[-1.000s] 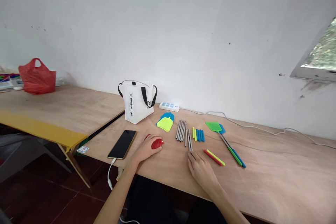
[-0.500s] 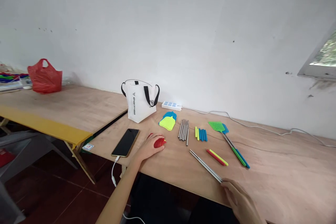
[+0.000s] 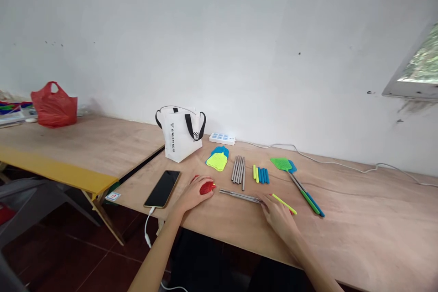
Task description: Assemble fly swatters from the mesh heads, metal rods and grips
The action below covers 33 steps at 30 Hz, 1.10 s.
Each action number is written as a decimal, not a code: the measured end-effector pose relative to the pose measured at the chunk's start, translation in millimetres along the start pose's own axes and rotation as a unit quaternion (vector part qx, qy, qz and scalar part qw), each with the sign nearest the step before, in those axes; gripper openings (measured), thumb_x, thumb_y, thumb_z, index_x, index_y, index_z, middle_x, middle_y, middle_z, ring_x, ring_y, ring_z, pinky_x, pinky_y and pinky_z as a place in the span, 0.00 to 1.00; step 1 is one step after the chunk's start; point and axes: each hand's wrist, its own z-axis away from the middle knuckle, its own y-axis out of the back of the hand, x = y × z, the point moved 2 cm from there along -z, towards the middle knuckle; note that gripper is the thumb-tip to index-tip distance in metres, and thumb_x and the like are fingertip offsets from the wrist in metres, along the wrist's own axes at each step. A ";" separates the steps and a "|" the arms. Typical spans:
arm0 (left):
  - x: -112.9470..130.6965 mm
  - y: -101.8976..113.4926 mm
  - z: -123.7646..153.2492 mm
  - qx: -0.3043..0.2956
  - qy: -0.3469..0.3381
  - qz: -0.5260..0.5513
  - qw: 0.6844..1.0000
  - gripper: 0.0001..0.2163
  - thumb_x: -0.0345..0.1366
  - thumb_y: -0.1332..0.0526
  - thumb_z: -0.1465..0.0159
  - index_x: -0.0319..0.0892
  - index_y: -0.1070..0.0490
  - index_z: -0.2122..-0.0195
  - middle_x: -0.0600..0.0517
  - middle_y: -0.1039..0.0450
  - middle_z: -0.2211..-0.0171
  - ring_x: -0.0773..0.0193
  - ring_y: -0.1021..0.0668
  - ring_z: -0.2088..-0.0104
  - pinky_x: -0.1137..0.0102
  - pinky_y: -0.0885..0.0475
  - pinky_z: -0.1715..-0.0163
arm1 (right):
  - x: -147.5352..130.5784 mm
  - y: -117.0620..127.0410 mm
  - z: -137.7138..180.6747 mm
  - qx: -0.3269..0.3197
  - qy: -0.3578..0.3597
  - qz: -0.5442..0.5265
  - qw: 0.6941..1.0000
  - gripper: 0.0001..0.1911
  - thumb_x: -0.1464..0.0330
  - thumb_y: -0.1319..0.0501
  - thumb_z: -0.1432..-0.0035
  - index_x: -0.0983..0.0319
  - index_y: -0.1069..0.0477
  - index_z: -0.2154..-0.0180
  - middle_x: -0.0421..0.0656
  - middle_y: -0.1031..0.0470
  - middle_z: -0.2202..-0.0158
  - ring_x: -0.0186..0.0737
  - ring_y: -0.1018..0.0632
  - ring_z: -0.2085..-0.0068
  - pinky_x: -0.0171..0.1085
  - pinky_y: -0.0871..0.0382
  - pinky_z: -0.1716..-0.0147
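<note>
My left hand [image 3: 193, 194] rests on the wooden table [image 3: 359, 223], its fingers curled over a red swatter head [image 3: 205, 187]. My right hand [image 3: 278, 216] grips the near end of a thin metal rod [image 3: 239, 196], which lies across the table and points left toward the red head. Behind it lie a bundle of several metal rods [image 3: 238, 171], yellow and blue handle sleeves [image 3: 260, 175], and stacked yellow and blue swatter heads [image 3: 216, 159]. A yellow sleeve [image 3: 284, 204] lies just right of my right hand, with a red one partly hidden beneath the hand.
Two finished swatters, green and blue [image 3: 297, 182], lie at the right. A black phone [image 3: 162, 188] on a white cable sits left of my left hand. A white tote bag [image 3: 180, 133] and power strip [image 3: 222, 138] stand by the wall. A red plastic bag [image 3: 54, 105] sits on the neighbouring table.
My right hand took a metal rod from the bundle, drew it toward the table's near edge, then swung it round so it lies pointing at the red head. The left hand stayed put.
</note>
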 end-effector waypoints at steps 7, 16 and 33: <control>-1.0 -0.2 -1.0 -0.006 0.005 0.003 1.000 0.18 0.44 0.36 0.36 0.50 0.28 0.45 0.50 0.29 0.41 0.52 0.29 0.39 0.54 0.37 0.35 | -3.2 -5.4 -39.8 -0.045 -0.009 0.051 0.998 0.24 0.81 0.51 0.40 0.61 0.22 0.52 0.48 0.21 0.49 0.44 0.19 0.55 0.37 0.32 0.59; 1.3 0.4 -0.4 -0.005 0.006 -0.001 1.000 0.17 0.43 0.36 0.36 0.51 0.27 0.46 0.51 0.28 0.41 0.53 0.29 0.39 0.56 0.35 0.36 | 0.5 -8.4 -40.6 -0.052 -0.001 0.053 0.997 0.25 0.84 0.51 0.44 0.62 0.22 0.55 0.49 0.22 0.52 0.42 0.21 0.56 0.35 0.33 0.58; 19.4 6.0 -3.4 0.031 -0.005 -0.034 0.999 0.16 0.42 0.37 0.36 0.49 0.28 0.47 0.51 0.27 0.43 0.53 0.27 0.41 0.53 0.41 0.32 | 1.6 5.5 -26.9 -0.065 0.071 -0.057 0.994 0.21 0.75 0.49 0.35 0.56 0.22 0.50 0.43 0.19 0.51 0.42 0.21 0.49 0.38 0.30 0.49</control>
